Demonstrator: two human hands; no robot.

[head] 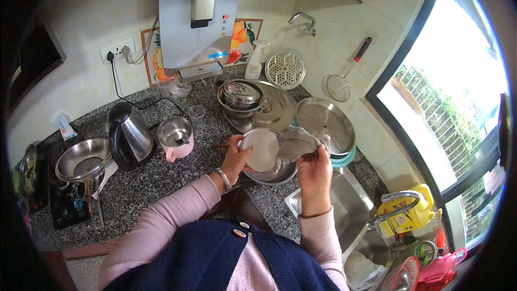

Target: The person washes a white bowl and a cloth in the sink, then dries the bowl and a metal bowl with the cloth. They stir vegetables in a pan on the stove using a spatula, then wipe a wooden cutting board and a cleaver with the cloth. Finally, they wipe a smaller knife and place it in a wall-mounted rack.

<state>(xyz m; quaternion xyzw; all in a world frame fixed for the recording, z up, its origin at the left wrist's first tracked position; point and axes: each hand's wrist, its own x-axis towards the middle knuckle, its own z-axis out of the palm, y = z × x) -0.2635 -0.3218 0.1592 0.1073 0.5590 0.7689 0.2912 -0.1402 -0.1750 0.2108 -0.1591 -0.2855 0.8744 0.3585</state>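
Note:
My left hand grips the left rim of a white bowl, which is tilted so that a pale round face shows. In my right hand is a bunched grey-beige cloth, part of it lying against the bowl's right edge. Below the bowl, a stainless steel basin rests on the granite counter. Behind my right hand stands a perforated steel steamer tray on a teal basin.
Left are a pink mug, an electric kettle and a steel strainer bowl. Stacked steel bowls sit on a large lid behind. A steel sink with a curved faucet and a yellow jug lie right.

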